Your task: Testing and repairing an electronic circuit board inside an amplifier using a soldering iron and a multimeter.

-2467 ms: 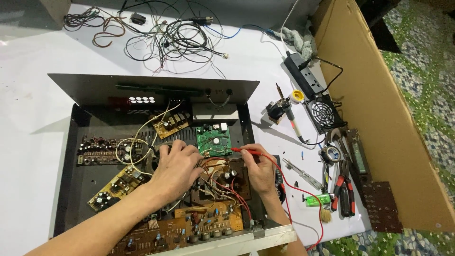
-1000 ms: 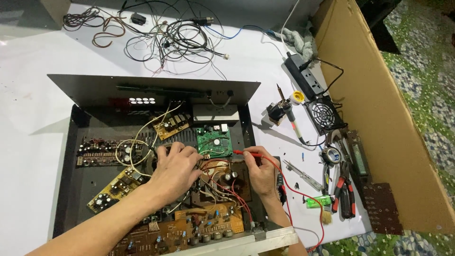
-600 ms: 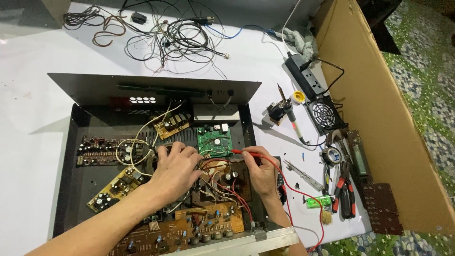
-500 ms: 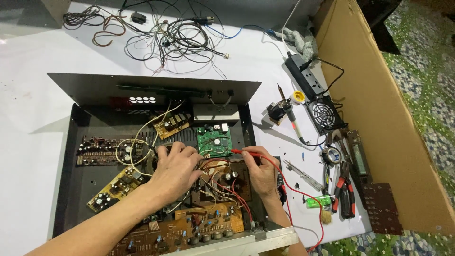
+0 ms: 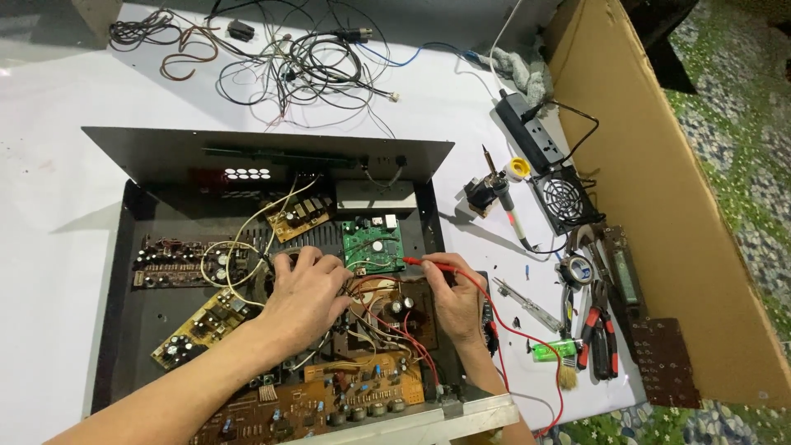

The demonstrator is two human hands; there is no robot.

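A white counter (image 5: 49, 189) carries the open black chassis (image 5: 115, 330); tangled cables (image 5: 305, 58) lie behind it, pliers (image 5: 600, 334) to its right.

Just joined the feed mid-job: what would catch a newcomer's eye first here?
An opened black chassis full of circuit boards fills the centre, with both hands inside it: the left hand rests on the wiring, and the right hand holds a red probe beside the green board. Tangled cables lie behind it.

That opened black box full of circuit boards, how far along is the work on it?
Done: the black chassis is open, boards exposed. In hand: right hand holds a red probe near the green board; left hand rests among wires. Left: closing it up; tools lie out.
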